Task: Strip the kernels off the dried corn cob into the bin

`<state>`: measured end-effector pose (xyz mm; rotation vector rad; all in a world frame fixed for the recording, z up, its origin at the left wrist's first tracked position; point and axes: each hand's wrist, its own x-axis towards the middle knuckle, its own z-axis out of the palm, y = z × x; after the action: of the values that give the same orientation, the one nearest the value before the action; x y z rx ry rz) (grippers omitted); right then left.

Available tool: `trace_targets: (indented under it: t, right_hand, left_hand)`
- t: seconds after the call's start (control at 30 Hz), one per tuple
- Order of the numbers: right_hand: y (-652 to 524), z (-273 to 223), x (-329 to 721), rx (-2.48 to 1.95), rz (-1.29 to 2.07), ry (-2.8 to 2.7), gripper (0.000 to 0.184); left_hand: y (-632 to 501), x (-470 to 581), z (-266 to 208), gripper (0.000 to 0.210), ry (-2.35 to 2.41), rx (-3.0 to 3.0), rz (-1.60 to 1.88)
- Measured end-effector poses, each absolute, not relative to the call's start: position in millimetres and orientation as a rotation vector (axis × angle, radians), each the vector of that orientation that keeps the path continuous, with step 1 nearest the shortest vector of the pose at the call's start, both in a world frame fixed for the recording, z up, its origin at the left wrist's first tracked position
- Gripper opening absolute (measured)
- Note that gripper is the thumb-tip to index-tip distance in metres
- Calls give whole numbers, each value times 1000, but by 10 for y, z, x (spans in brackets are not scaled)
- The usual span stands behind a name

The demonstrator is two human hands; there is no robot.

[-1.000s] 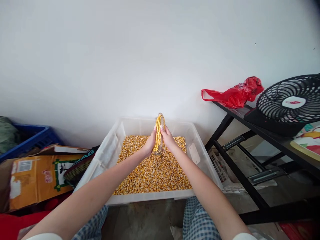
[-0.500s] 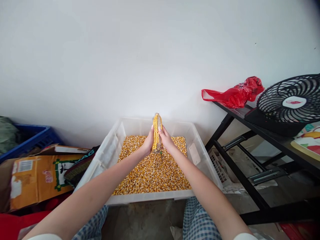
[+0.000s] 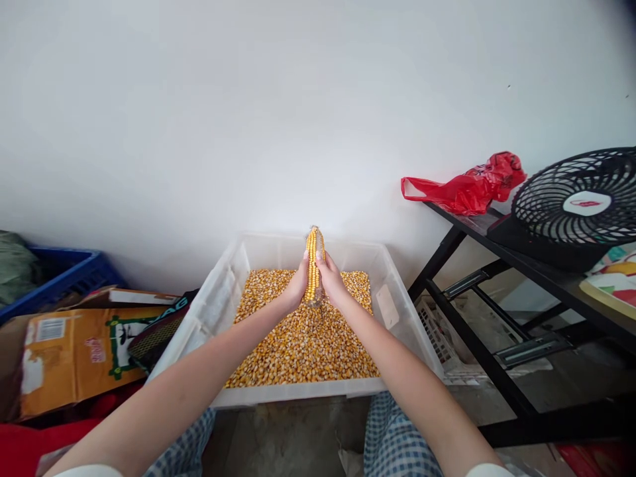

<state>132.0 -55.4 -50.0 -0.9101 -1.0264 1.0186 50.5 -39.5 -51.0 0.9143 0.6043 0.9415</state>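
Reaching forward past the checked cloth [image 3: 402, 437] on the legs, two bare forearms [image 3: 218, 361] go over the near rim of a translucent bin [image 3: 298, 394]; inside it lies a broad layer of loose corn kernels [image 3: 303, 358], yellow and whitish; above this layer, apparently not resting on it, is one ear of corn [image 3: 313, 265], with its far end toward the wall [image 3: 298, 119]; the left hand [image 3: 297, 285] is clamped on its left side and the right hand [image 3: 334, 281] on its right side, the thumbs toward the upper face.

I judge that the step in hand is the loosening of kernels from the ear; a greyish strip, seemingly bare, runs near the right thumb, while the rows to its left look full; the next move would call for a steady hold of both hands and thumb pressure at the border of this strip, with the ear kept over the bin; whether any kernel is falling, I cannot tell.

Compared with half a second ago, the ear stands slightly more to the right, and both hands have shifted together with it; the layer below looks the same.

Farther, at the right, a black table [image 3: 536, 255] carries a fan [image 3: 586, 199] and a red plastic bag [image 3: 472, 189]; behind is the pale wall.
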Motion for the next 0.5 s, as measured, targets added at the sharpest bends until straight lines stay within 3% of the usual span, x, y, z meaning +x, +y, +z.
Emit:
trace_targets:
  t: [0.23, 0.5]
  right_hand:
    - [-588, -409, 1320, -822, 1066, -1092, 54]
    - [-540, -571, 1319, -1070, 899, -1181, 64]
  left_hand:
    - [-334, 498, -522, 54, 648, 918, 1002]
    - [-309, 476, -564, 55, 640, 880, 1048]
